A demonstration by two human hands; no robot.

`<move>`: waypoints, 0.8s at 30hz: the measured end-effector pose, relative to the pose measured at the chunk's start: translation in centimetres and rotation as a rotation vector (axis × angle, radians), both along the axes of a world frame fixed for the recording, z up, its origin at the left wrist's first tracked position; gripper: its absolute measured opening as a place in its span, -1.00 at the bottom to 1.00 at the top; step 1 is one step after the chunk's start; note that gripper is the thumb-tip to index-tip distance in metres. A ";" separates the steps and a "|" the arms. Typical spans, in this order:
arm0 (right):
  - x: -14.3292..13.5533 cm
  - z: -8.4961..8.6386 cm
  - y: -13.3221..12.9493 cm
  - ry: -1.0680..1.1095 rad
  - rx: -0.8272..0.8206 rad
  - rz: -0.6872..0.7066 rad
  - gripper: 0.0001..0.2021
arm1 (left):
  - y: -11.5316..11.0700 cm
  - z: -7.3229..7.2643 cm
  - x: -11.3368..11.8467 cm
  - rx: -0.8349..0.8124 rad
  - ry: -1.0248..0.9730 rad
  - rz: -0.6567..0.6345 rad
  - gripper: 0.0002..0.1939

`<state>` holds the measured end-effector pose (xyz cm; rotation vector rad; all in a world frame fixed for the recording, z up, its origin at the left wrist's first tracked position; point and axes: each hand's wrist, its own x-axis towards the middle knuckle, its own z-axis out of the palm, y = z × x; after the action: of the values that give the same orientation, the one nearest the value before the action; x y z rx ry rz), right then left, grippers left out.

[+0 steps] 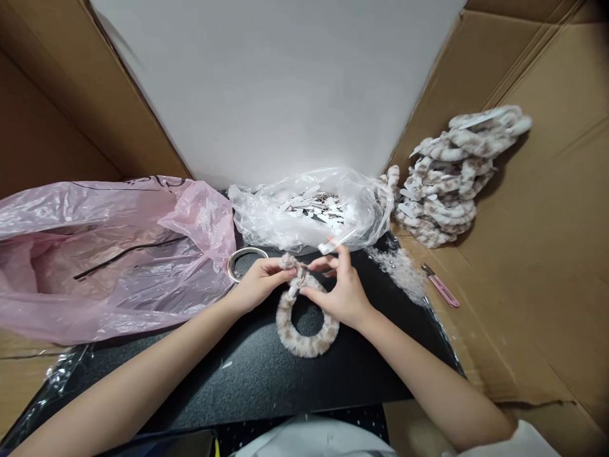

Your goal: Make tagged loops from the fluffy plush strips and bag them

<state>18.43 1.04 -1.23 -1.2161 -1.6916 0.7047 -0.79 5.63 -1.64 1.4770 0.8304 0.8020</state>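
Fuzzy headband (pixel 307 336), a beige and white spotted loop of plush, lies on the dark speckled counter (pixel 247 374) right in front of the person, its two ends gathered up at the top between both hands. Left hand (pixel 259 282) comes in from the left with its fingers (pixel 280 271) pinched narrow on the tufted end of the band. Right hand (pixel 340 289) comes in from the right; its thumb and forefinger close on the same joined end just beside the left fingertips, while its other fingers spread loosely above. Both hands are touching the band, and the lower curve of the loop rests on the counter between the two wrists.

Just behind the left hand a roll of clear tape (pixel 242 260) lies flat on the counter, partly tucked under the edge of a large pink plastic bag (pixel 109 254) that sprawls across the left side. Behind the hands sits a clear plastic bag (pixel 309 209) holding a heap of small white pieces. To the right of it, leaning on the cardboard wall (pixel 547 254), is a pile of finished fuzzy headbands (pixel 451 178) in the same spotted plush. Loose fluff (pixel 399 266) is scattered on the counter's right edge, and near it a small pink thread snipper (pixel 440 285) lies on the cardboard. A white board (pixel 276 82) stands upright at the back
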 end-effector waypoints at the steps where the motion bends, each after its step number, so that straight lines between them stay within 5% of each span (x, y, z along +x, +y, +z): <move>1: 0.2 -0.1 -0.1 -0.020 -0.043 0.020 -0.24 | 0.0 0.0 -0.3 0.029 -0.017 0.055 -0.72; 4: 0.9 -0.1 -0.3 0.045 -0.107 0.027 -0.39 | 0.1 0.1 -1.1 0.135 -0.021 0.064 -0.74; 9: 1.3 0.5 0.1 0.226 -0.184 0.120 -0.36 | 0.2 1.0 -2.0 0.236 0.000 -0.176 -0.62; 16: 0.3 -0.1 0.0 0.535 -0.337 0.271 -0.40 | -0.4 1.0 -1.6 -0.146 0.009 -0.445 -0.53; 19: 0.3 -0.3 0.2 0.488 -0.250 0.240 -0.42 | -0.8 0.1 -1.3 -0.312 -0.029 -0.413 -0.53; 24: 1.7 0.6 0.3 0.558 0.014 0.191 -0.61 | -1.1 -1.0 -1.0 -0.354 -0.053 -0.207 -0.58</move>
<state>20.12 1.36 -0.59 -0.7541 -1.3435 1.0357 -1.75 4.57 -2.68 1.1975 0.7236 0.5068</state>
